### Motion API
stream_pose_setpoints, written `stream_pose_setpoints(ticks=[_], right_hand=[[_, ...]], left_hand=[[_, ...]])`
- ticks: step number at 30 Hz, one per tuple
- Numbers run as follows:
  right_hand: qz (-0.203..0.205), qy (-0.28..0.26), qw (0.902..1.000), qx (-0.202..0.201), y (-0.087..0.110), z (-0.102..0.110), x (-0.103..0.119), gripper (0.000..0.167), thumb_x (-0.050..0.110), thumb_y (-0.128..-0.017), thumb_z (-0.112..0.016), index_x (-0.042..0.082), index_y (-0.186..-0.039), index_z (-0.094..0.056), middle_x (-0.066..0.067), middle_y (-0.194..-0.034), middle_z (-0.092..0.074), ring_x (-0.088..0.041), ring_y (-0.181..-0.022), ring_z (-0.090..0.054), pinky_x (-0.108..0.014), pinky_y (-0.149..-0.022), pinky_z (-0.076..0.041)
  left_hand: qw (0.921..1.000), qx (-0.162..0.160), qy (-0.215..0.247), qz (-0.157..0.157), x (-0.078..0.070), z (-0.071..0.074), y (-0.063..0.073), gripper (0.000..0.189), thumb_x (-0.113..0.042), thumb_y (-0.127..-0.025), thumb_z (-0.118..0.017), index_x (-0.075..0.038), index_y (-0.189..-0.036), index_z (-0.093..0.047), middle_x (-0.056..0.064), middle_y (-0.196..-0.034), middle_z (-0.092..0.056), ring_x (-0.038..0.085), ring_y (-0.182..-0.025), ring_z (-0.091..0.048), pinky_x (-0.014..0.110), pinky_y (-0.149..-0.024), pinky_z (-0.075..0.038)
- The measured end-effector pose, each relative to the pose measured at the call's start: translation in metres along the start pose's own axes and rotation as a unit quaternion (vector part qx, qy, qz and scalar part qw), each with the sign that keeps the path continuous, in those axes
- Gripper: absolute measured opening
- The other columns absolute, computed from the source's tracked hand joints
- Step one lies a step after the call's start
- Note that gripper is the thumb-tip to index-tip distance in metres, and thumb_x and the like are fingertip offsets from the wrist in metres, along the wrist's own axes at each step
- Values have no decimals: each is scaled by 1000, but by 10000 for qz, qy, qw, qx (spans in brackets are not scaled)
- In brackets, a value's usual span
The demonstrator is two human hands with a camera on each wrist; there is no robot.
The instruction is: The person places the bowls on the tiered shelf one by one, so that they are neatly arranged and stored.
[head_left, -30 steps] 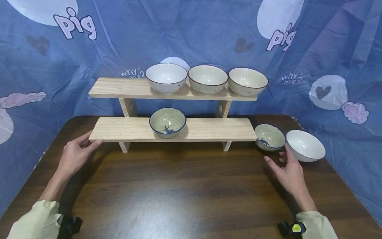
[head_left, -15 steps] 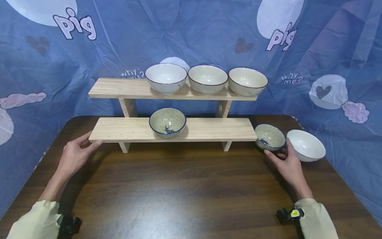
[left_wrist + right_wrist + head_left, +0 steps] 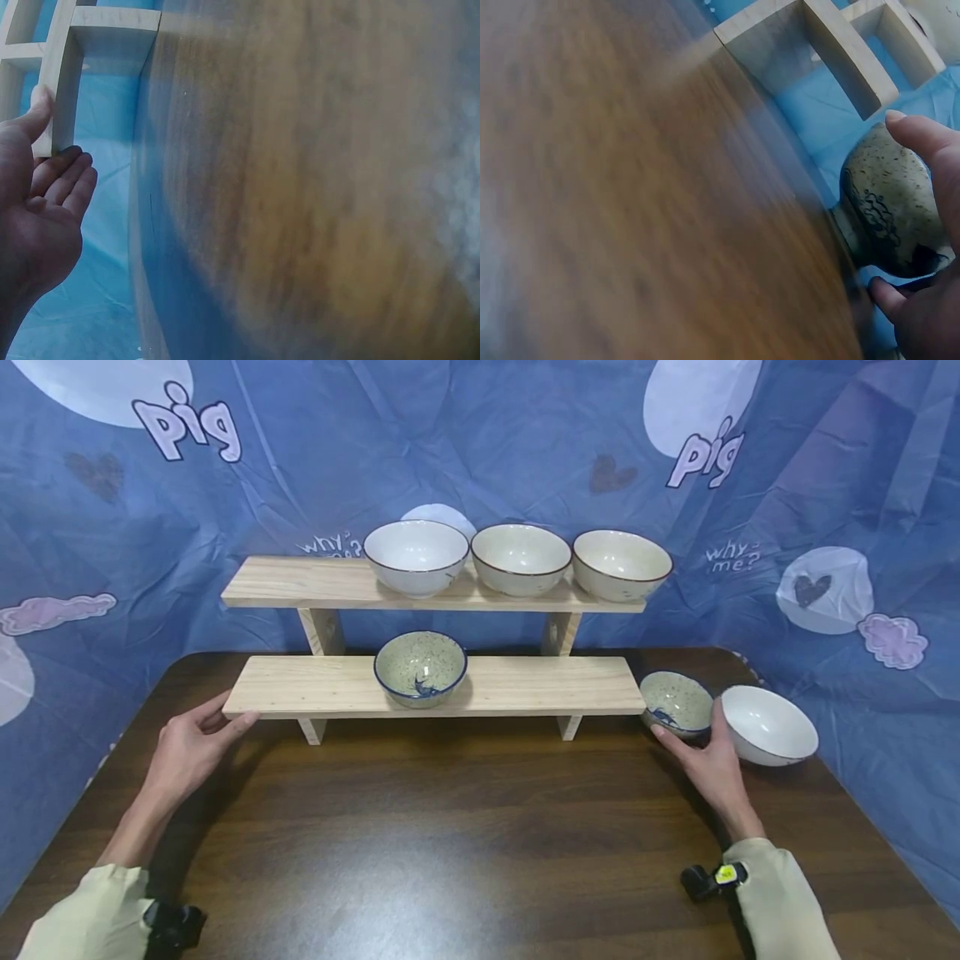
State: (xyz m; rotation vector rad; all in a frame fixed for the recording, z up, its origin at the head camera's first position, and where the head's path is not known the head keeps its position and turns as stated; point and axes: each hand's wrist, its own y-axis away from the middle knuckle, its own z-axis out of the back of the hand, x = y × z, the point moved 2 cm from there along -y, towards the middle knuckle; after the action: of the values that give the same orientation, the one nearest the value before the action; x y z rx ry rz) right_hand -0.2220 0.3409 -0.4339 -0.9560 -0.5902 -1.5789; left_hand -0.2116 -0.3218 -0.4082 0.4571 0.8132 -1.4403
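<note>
At the left end of the lower board of a two-tier wooden shelf [image 3: 322, 685], my left hand [image 3: 187, 747] grips the corner, thumb on top and fingers beneath; the left wrist view shows this hand [image 3: 49, 202] closely. To the right of the shelf, my right hand [image 3: 712, 768] holds a small speckled bowl [image 3: 675, 697] with a blue rim, thumb at its front and fingers round its right side. In the right wrist view the blue pattern on the bowl [image 3: 889, 202] shows between thumb and fingers. A matching speckled bowl [image 3: 420, 668] sits on the lower board.
Three pale bowls with brown rims, among them a white bowl [image 3: 417, 556], stand side by side on the upper board. Another white bowl [image 3: 768, 727] is just right of my right hand. A blue printed cloth [image 3: 480, 435] hangs behind the brown table [image 3: 450, 827].
My right hand has moved left and forward, from beside the small speckled bowl to a hold on it. The left hand has stayed at the shelf's end.
</note>
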Motion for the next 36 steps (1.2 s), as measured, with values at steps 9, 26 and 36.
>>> stream_pose_setpoints(ticks=[9,26,36], right_hand=[[-23,-225,9996,-173,-3,-6,-2,115,35,-95,-76,0,-162,10,-23,-169,10,-29,-156,4,-39,-122,-4],[-164,-37,9989,-446,10,-1,1,109,37,-93,-79,4,-165,-4,-17,-171,-4,-27,-157,-6,-40,-122,-9],[-169,36,9985,-516,29,4,3,107,36,-91,-81,4,-165,-10,-17,-170,-11,-31,-156,-13,-44,-122,-13]], left_hand=[[10000,44,-4,28,1,-2,-1,70,-38,-103,-67,8,-151,-45,32,-135,-58,49,-123,-56,4,-71,-37],[10000,13,12,26,0,-2,-1,68,-36,-103,-67,7,-151,-46,31,-133,-59,48,-122,-57,5,-71,-37],[10000,9,-39,32,0,0,0,70,-39,-103,-66,6,-151,-46,31,-132,-60,48,-122,-58,6,-71,-38]])
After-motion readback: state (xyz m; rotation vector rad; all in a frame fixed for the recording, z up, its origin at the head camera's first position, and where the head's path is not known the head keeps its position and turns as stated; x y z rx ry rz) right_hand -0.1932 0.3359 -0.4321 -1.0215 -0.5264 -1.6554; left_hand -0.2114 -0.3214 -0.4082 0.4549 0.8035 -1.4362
